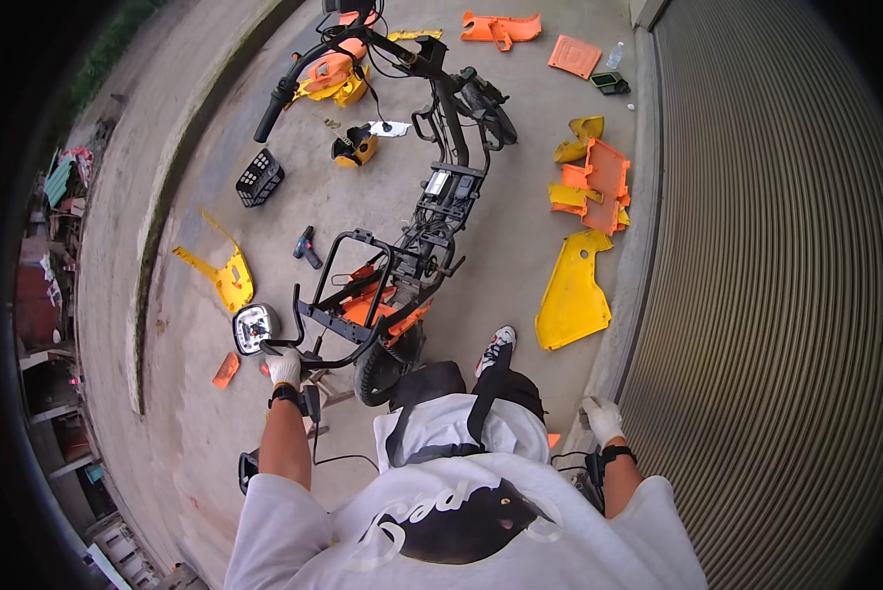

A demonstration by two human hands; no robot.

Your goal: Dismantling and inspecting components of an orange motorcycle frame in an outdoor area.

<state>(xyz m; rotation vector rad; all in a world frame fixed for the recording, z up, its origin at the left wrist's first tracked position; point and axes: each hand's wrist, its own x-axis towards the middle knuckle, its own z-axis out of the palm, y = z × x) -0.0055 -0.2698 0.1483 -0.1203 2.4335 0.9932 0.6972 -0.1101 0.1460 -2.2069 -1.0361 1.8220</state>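
A stripped-down electric scooter frame (439, 211), black with bare wiring, stands before me with its handlebar at the far left. My left hand (284, 369), in a white glove, is closed at the bent black tube (348, 362) of the frame's near end. Just beyond it lies a headlamp (254, 327) with a clear lens. The near wheel (377, 374) and an orange panel (363, 305) show beneath the tubes. My right hand (604, 420), also gloved, is low by the shutter with curled fingers; a small dark thing at them is too small to name.
Yellow panels (576, 295) and orange panels (608, 172) lie along the ribbed shutter (756, 295). A cordless drill (306, 248), a black basket (259, 178) and a yellow bracket (230, 275) lie left of the frame. A bottle (615, 55) stands far right. A kerb (151, 236) runs along the left.
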